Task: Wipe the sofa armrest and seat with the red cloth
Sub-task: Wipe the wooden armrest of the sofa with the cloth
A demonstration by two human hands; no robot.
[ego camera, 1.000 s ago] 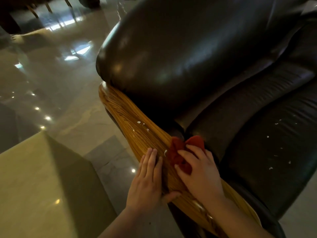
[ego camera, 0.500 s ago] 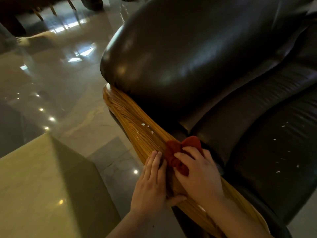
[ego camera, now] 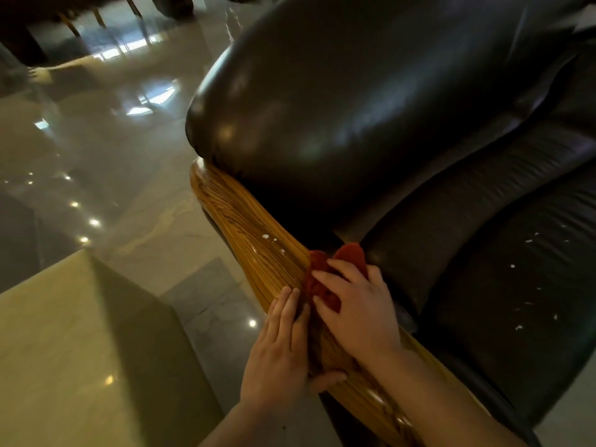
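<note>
My right hand [ego camera: 358,309] presses the cloth [ego camera: 325,279] onto the armrest [ego camera: 254,240], hiding most of it; my left hand [ego camera: 279,353] lies flat, open, alongside. Seat [ego camera: 516,285] specks look blurry.

The red cloth [ego camera: 325,279] lies bunched on the wooden armrest [ego camera: 254,240], pressed under the right hand [ego camera: 358,304], with folds poking out toward 12 o'clock beside the cushion edge. The armrest is glossy, grained, honey-coloured wood running from 10 o'clock down to 5 o'clock, carrying a few white specks just at 10 o'clock from the cloth. The seat [ego camera: 516,285] is dark leather at 3 o'clock of the armrest, creased, dotted with small white flecks, possibly crumbs or drips
</note>
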